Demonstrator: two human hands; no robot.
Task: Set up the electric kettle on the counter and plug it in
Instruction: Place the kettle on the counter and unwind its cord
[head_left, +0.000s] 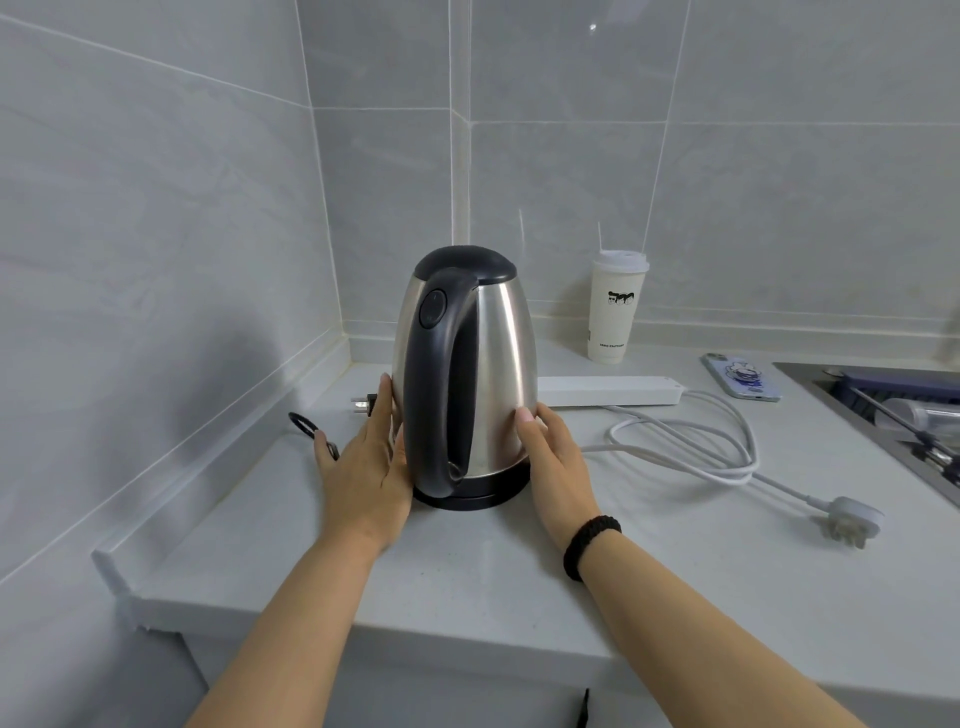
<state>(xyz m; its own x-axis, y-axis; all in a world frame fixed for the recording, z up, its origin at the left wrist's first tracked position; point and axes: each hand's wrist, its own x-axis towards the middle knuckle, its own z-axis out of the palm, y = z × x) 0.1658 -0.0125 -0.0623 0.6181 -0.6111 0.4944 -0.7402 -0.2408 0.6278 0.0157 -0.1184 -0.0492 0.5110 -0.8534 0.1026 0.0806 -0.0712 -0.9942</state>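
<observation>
A steel electric kettle (493, 364) with a black lid and black handle stands upright on its black base (483, 498) in the counter's corner, handle facing me. My left hand (363, 467) lies flat against the kettle's left side. My right hand (553, 457) presses on its right side. The kettle's black plug (363, 404) lies loose on the counter behind my left hand, and its black cord (304, 423) loops out to the left. A white power strip (610, 391) lies behind the kettle, its white cable (691, 441) coiled, its white plug (852, 519) loose on the counter.
A white lidded cup with a straw (615, 306) stands by the back wall. A phone in a blue case (740, 375) lies next to the sink (893, 410) at the right. Tiled walls close off the left and back. The counter's front edge (415, 642) is near me.
</observation>
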